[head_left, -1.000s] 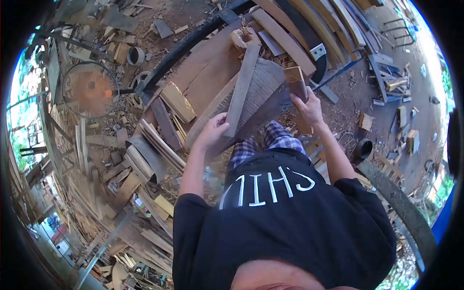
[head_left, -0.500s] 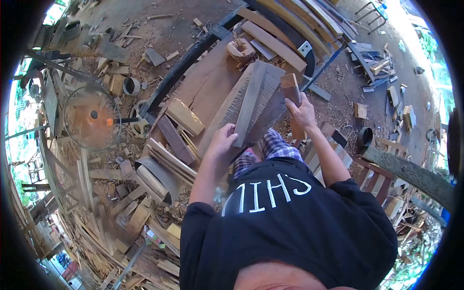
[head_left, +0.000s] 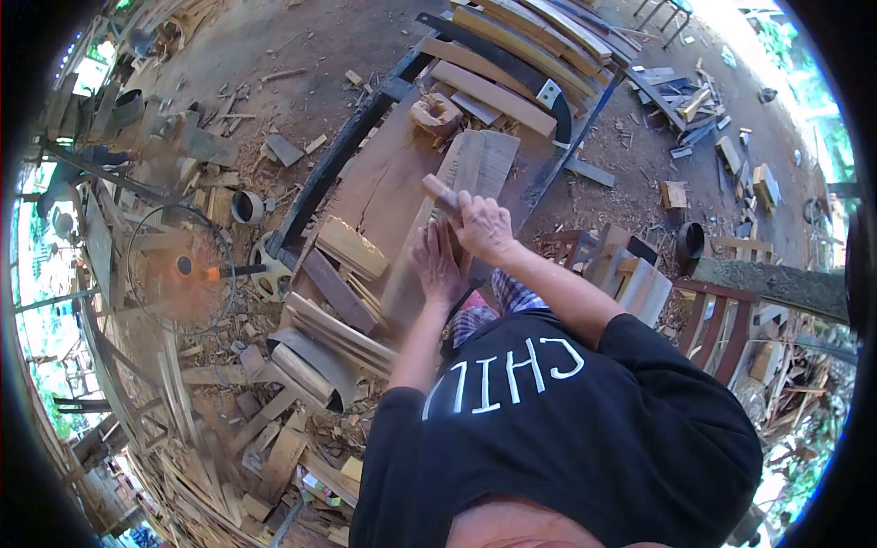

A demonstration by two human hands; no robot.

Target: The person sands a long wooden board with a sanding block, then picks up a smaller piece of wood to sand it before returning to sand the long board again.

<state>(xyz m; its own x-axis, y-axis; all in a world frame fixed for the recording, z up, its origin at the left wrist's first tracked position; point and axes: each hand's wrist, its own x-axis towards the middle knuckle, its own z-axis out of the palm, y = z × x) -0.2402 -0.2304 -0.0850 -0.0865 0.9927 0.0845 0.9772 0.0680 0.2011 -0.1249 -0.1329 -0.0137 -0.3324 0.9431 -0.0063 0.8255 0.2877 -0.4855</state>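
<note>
My right hand (head_left: 485, 229) is closed around a brown wooden block (head_left: 438, 193), whose near end is hidden by the fingers. It is over a long narrow wood strip (head_left: 468, 157), which lies lengthwise on a wider rough-grained board (head_left: 498, 157). Close beside it, my left hand (head_left: 436, 265) rests on the wood with its fingers stretched forward. The two hands are nearly touching, and they cover the near part of the strip. Beneath all this is a broad wooden bench top (head_left: 370, 196) with a crack along it.
Curved wood pieces (head_left: 525, 46) are stacked at the bench's far end, near a hollowed wood chunk (head_left: 436, 114). Offcuts (head_left: 352, 247) lie along the left side. A round wire-guard fan (head_left: 183, 267) stands to the left. Scrap wood (head_left: 694, 100) litters the ground at right.
My right hand has swung left with the wooden block, from beside the board to over the strip. My left hand has gone from pinching the strip's edge to lying with fingers extended.
</note>
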